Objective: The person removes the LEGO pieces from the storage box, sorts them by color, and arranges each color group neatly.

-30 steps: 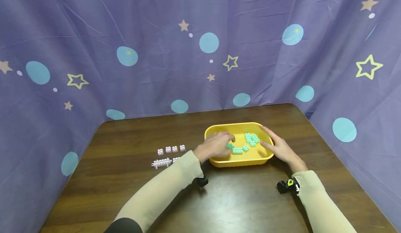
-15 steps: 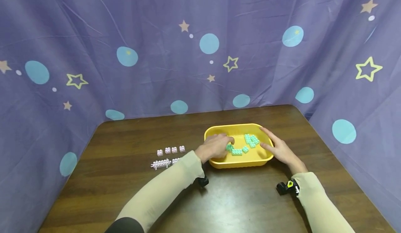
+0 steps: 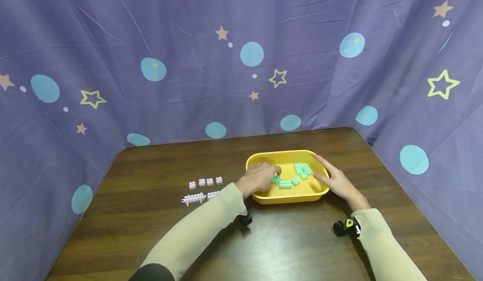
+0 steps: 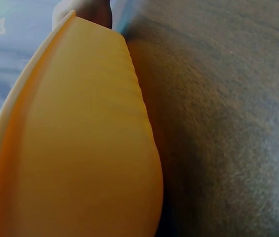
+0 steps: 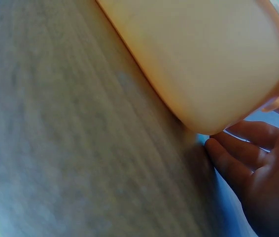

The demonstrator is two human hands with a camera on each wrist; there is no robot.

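In the head view a yellow plastic tray (image 3: 286, 199) holds several mint-green toy bricks (image 3: 285, 185). My left hand (image 3: 260, 177) reaches over the tray's left side, index finger bent, right beside a green brick (image 3: 277, 180). Its other fingertips are hidden behind the hand, and I cannot tell whether they pinch a brick. At the tray's right end, my right hand (image 3: 337, 182) holds the rim, thumb over the inside and fingers along the outside. In the right wrist view, its fingers (image 5: 233, 160) lie at the tray's outer wall. The left wrist view is mostly tray wall (image 4: 85, 128).
Left of the tray, several small pale pink bricks (image 3: 209, 182) stand in a row on the brown wooden table (image 3: 151, 172). In front of them lies a longer pink brick piece (image 3: 194, 198), with another partly behind the left sleeve (image 3: 200, 230). A purple curtain (image 3: 188, 84) surrounds the table.
My left hand has drawn in slightly, with its fingers closer to the green brick beside them. My right hand and the tray stay in place; the view has tilted up a little.
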